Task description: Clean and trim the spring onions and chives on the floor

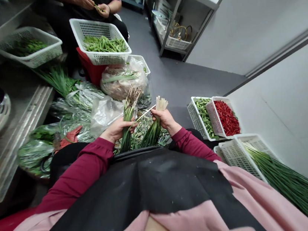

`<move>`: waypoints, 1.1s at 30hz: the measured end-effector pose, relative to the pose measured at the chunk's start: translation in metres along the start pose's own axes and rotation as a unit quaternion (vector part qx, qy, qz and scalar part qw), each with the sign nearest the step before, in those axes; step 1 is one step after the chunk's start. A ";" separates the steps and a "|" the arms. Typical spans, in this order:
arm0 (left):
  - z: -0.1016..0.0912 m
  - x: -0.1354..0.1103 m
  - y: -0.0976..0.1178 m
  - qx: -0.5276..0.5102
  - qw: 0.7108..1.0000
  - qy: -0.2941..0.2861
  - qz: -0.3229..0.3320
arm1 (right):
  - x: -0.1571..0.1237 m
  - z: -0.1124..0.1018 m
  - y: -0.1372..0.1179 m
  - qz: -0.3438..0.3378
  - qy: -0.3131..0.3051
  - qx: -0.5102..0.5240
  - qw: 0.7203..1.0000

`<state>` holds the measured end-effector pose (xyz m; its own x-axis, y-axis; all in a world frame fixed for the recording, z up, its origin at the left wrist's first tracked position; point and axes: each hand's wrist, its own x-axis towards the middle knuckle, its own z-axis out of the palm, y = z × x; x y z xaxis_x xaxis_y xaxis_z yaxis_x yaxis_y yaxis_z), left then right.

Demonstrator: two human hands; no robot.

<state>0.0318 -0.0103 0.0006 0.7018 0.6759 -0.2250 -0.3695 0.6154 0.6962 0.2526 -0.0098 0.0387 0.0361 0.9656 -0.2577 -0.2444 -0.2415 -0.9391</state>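
My left hand [118,128] is closed around a bunch of spring onions [130,106] with brown, soil-stained root ends pointing up. In my right hand [167,119] is a second bunch of spring onions [162,103], its ends pale and clean. A single thin stalk [146,112] stretches between the two hands, its white end at my right fingers. Green tops of both bunches hang down toward my black apron [161,178]. Loose trimmings [144,129] lie below and between the hands.
A clear plastic bag [104,114] and bagged greens [34,149] lie to the left. Ahead, a white basket of green beans [103,45] stands before another person's hands [95,4]. At right are baskets of red chillies [226,116], green peppers [205,115] and long spring onions [282,178].
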 end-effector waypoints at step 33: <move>0.002 -0.002 0.001 0.013 1.000 0.014 -0.012 | -0.001 0.003 -0.006 -0.029 0.002 -0.015 0.999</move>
<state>0.0314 -0.0123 0.0030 0.6924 0.6730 -0.2601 -0.3373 0.6206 0.7079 0.2508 -0.0087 0.0453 0.0528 0.9775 -0.2040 -0.2135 -0.1885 -0.9586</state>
